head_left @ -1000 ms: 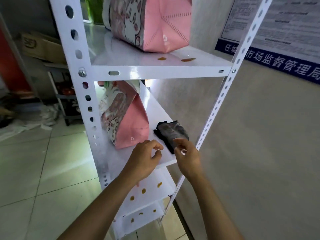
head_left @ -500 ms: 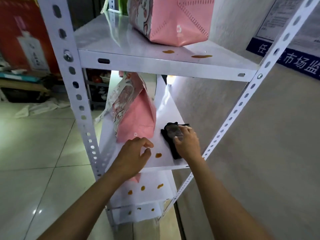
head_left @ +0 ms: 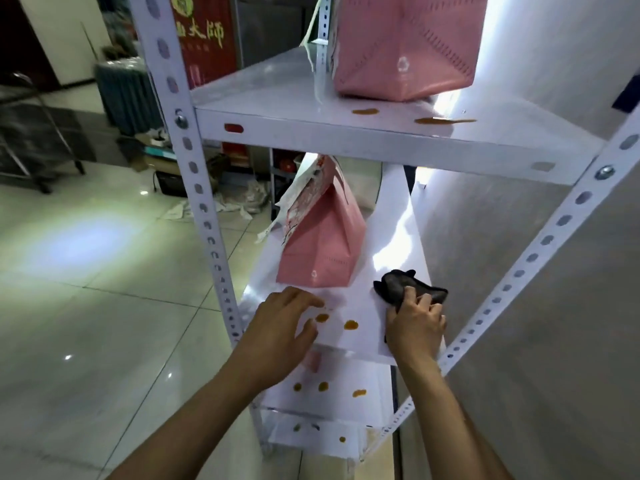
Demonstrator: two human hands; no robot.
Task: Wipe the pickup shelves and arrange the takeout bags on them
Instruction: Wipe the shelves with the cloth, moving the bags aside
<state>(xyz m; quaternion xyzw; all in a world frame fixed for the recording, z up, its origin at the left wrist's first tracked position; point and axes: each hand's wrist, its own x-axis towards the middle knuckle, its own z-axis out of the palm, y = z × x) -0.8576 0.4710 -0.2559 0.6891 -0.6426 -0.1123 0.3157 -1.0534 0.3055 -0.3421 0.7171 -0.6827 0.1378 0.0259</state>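
Hands: left (head_left: 282,325) flat, right (head_left: 414,322) gripping one cloth (head_left: 398,287); two pink bags (head_left: 320,244), four shelves (head_left: 346,133).

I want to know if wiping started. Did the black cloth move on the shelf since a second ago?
No. The black cloth lies at the same spot on the middle shelf, right of the pink bag. The right hand now grips it.
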